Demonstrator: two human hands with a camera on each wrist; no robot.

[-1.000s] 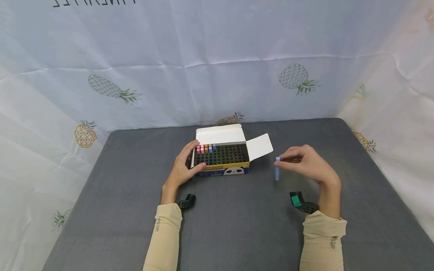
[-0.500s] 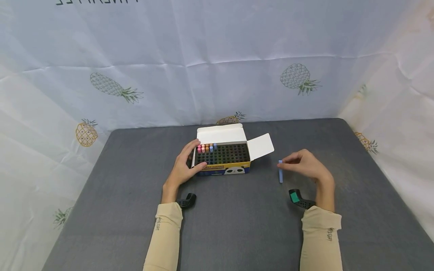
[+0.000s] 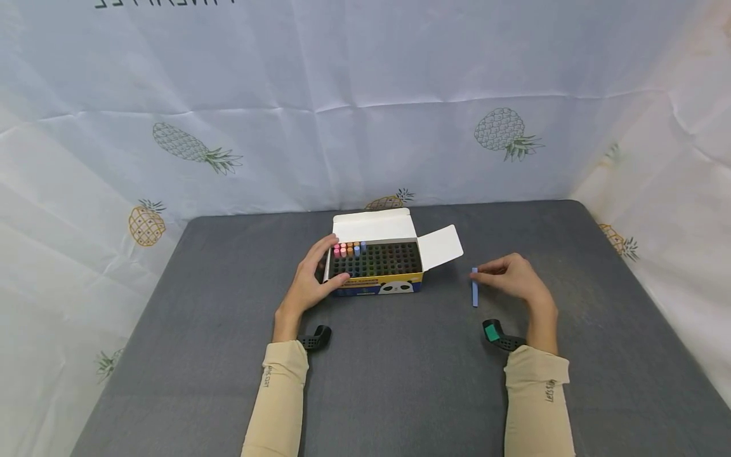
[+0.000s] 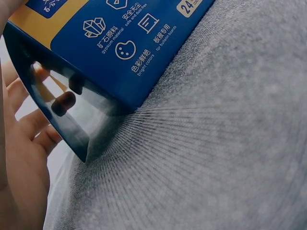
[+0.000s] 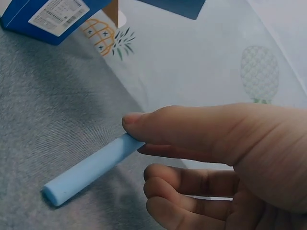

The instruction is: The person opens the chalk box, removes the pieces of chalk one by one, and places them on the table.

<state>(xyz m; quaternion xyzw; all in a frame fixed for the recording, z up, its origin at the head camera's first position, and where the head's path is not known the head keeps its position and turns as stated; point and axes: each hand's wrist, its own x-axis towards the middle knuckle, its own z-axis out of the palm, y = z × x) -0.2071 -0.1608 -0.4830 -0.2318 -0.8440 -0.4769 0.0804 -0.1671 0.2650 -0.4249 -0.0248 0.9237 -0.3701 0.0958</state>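
Observation:
In the head view my left hand (image 3: 308,282) grips the left end of an open chalk box (image 3: 394,287), thumb at the front and fingers at the back. A black holed insert (image 3: 388,259) fills the box, with several pink, orange and blue chalks standing at its back left. To the right of the box, my right hand (image 3: 511,279) pinches the top of a light blue chalk stick (image 5: 91,170) between thumb and forefinger. Its lower end points down at the cloth, and in the right wrist view the other fingers are curled below, off the chalk.
The box's white lid (image 3: 374,225) stands up behind it, and a white side flap (image 3: 440,247) sticks out toward the right hand. A grey cloth (image 3: 400,368) covers the table. Behind hangs a white curtain (image 3: 365,152) printed with pineapples.
My right hand has come down slightly and shifted a little right with the blue chalk, then nearly stopped. The left hand stays on the box.

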